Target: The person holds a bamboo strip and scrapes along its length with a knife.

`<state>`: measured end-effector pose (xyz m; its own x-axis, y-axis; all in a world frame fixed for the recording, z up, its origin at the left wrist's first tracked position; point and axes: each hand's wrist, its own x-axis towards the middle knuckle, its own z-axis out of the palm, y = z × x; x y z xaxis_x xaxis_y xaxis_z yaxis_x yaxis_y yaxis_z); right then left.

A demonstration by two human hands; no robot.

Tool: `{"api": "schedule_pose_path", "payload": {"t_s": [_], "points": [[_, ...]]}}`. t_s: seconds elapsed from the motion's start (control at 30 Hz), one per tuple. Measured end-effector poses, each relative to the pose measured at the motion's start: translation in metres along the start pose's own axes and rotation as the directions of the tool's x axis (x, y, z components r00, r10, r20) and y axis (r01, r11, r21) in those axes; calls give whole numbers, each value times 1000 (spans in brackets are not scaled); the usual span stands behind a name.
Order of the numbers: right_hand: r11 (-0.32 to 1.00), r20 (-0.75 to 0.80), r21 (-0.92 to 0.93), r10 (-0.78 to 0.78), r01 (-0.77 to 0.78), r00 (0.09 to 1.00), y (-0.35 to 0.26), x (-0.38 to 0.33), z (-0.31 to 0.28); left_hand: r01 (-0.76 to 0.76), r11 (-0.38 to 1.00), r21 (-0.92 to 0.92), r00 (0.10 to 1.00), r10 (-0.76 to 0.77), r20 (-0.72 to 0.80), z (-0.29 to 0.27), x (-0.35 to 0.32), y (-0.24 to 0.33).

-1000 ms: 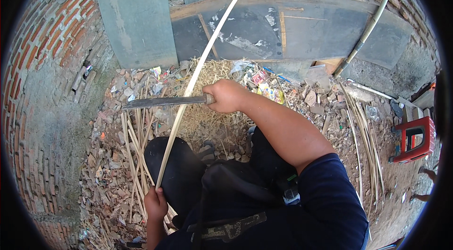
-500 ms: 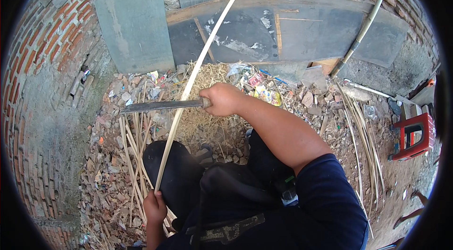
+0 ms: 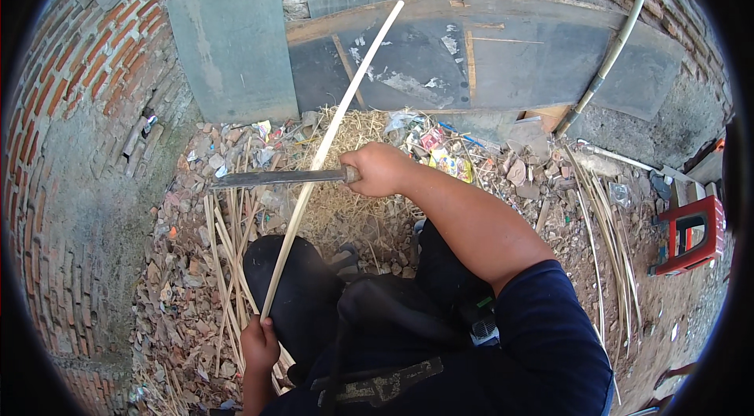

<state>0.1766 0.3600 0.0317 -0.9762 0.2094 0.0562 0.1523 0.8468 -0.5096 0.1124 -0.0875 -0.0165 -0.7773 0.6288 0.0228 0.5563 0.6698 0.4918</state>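
My left hand (image 3: 259, 344) pinches the lower end of a long, pale bamboo strip (image 3: 339, 113) beside my left knee. The strip slants up and away to the right, its far end in the air in front of the dark boards. Closed round the short handle of a long-bladed knife (image 3: 271, 179) is my right hand (image 3: 381, 170). The blade points left and lies across the strip at about its middle. Whether the edge touches the strip, I cannot tell. Beneath the crossing is a heap of straw-coloured shavings (image 3: 345, 208).
Bamboo strips (image 3: 224, 259) lie on rubble at my left, and another bundle (image 3: 609, 227) at my right. A red plastic stool (image 3: 691, 235) stands far right. Boards (image 3: 510, 62) and a leaning pipe (image 3: 616, 51) line the far side; a brick wall (image 3: 78, 141) rises left.
My view has shifted slightly, so the scene sits a little lower and to the right. Both hands keep their holds. At the lower right, another person's limb has moved toward the bottom edge.
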Motion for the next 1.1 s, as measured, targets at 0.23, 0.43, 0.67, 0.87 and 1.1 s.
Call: {"api": "schedule_pose_path", "payload": {"t_s": [0.23,0.43,0.67,0.87,1.1], "points": [[1000,-13,9,-18,18,1000,1,-5,0,-28,999,40,999,29,-28,3,1,-4],[973,42,-230,9,1,999,-12,-11,-13,1,1000,25,1000,-2,28,-8,-1,5],[979,41,-178,108,-99,993,9,3,-14,22,999,45,999,-24,38,-3,-10,2],[973,43,-185,151,-141,988,0,5,-12,30,999,31,999,-31,36,-1,-4,-1],[961,43,-172,226,-215,973,19,11,-22,61,995,77,998,-62,18,-1,-4,5]]}}
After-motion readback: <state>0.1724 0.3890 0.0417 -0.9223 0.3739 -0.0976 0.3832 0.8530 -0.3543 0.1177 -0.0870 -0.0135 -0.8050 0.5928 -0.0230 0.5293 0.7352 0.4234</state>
